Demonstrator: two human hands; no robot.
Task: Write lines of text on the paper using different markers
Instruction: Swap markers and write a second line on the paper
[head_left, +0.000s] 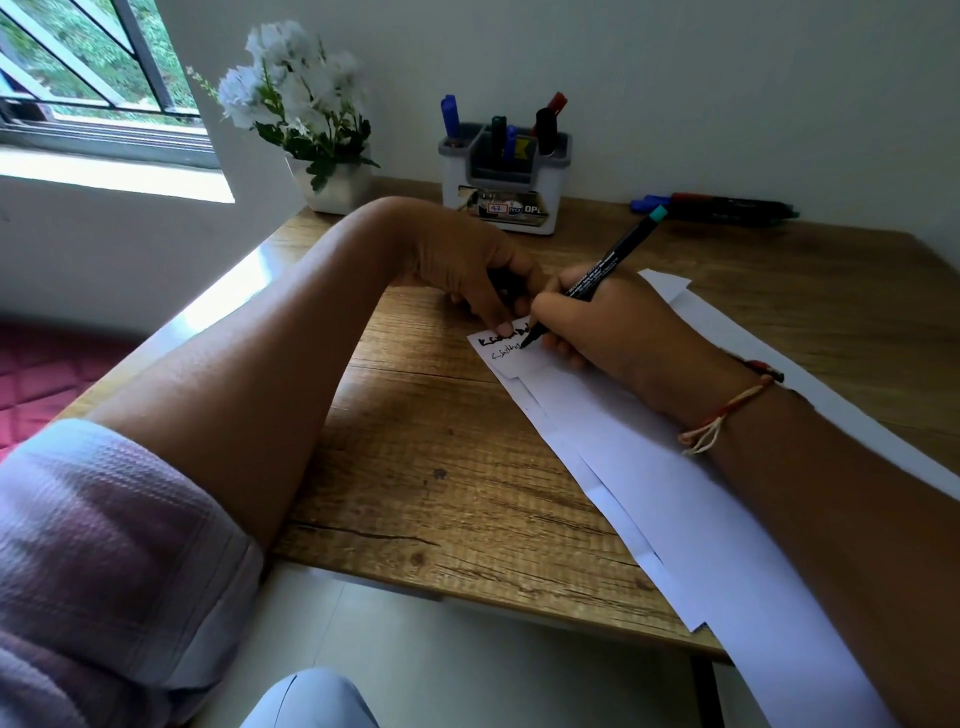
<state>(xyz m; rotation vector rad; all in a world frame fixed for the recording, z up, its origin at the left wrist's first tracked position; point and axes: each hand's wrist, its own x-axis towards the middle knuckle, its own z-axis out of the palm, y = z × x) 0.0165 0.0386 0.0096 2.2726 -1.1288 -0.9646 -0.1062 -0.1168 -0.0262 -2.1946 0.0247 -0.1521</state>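
Gripping marker (597, 265), right fingers (551, 307) write on paper (649, 467); left fingers (504, 328) unclear; organizer (506, 176), flowers (296, 88) behind

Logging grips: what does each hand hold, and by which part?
Right hand grips the black teal-ended marker low on its barrel; what the left hand holds cannot be told.
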